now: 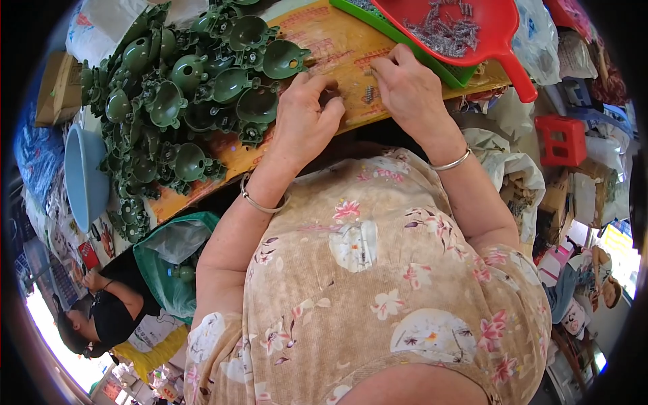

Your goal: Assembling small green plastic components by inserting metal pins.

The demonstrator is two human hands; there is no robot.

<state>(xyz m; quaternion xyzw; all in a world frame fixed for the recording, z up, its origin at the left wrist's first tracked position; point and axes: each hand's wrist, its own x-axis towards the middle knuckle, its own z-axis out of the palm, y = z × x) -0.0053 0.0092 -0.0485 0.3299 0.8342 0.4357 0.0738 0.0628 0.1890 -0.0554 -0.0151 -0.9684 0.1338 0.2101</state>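
Note:
My left hand [307, 111] rests at the right edge of a heap of dark green plastic parts [169, 101] with round cups. Its fingers are curled, the thumb lies a little away from them, and whatever it may hold is hidden. Across a small gap, my right hand [410, 88] pinches at the tabletop [317, 34], a small metal spring showing at its fingertips. Another small coil spring [368, 94] lies on the table just below those fingertips. Beyond the right hand, a red scoop-shaped pan [498, 30] with a handle holds many loose springs [449, 34].
The red pan sits over a green tray [459, 73]. A light blue basin [86, 179] stands left of the heap, above a green lined bag [169, 260]. At right is a red stool [560, 140]. Another person [111, 310] is at lower left.

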